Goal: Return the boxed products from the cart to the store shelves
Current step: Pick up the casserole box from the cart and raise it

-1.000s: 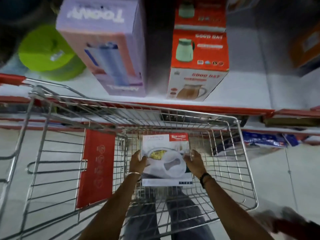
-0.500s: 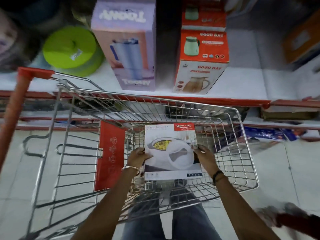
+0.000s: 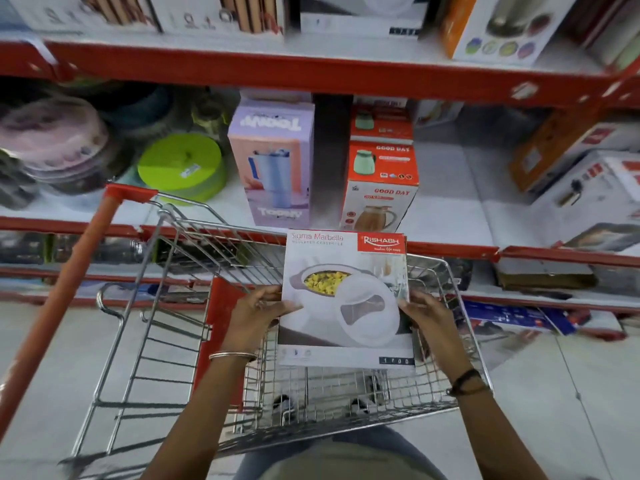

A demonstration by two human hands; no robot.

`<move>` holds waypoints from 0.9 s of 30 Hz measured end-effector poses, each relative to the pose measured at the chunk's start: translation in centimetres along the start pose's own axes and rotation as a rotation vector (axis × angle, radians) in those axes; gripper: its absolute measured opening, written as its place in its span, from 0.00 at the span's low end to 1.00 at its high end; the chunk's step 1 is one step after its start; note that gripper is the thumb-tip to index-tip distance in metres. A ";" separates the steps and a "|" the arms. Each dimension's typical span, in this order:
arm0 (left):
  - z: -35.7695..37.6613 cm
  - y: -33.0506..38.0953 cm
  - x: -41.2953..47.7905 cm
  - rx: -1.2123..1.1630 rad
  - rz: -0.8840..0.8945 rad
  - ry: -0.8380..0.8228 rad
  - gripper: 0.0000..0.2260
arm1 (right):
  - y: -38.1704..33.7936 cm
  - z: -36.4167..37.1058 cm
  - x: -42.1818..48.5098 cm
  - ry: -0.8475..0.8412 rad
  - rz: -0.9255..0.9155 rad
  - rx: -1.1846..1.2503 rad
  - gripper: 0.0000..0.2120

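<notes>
A white casserole box [image 3: 346, 299] with a red Rishabh label is held over the wire cart [image 3: 180, 306], its top near the cart's far rim. My left hand [image 3: 258, 315] grips its left edge and my right hand [image 3: 424, 315] grips its right edge. The basket below the box looks bare. Ahead runs the white middle shelf [image 3: 446, 206] with a red front lip.
On the middle shelf stand a purple tumbler box [image 3: 273, 164], an orange Good Day jug box [image 3: 381, 185], a green round container [image 3: 181, 168] and stacked lids at left. White and orange boxes [image 3: 588, 181] sit at right. An upper shelf [image 3: 311, 71] carries more boxes.
Both hands have lifted the casserole box up out of the basket toward the cart's far rim. The view has tilted up, bringing the upper shelf into sight.
</notes>
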State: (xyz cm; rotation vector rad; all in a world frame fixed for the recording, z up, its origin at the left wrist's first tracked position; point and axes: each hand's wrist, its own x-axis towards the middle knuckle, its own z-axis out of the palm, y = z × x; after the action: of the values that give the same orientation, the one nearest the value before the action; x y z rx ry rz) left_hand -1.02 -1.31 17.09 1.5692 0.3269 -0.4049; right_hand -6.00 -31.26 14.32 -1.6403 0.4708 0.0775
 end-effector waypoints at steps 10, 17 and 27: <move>-0.8 5.0 -2.0 -0.036 0.315 0.030 0.12 | -6.4 -0.5 -1.7 0.071 -0.249 0.013 0.15; 0.0 12.4 -2.5 -0.057 0.615 0.078 0.13 | -14.9 -1.0 -0.2 0.110 -0.565 0.022 0.20; 2.3 25.4 2.5 -0.062 0.994 0.266 0.11 | -28.7 -1.0 5.7 0.189 -1.010 -0.005 0.20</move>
State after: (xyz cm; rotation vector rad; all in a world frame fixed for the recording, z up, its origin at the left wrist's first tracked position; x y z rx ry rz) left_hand 12.45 -4.75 38.62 1.5275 -0.2556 0.5803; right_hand 8.93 -32.25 39.55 -1.7280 -0.2568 -0.8276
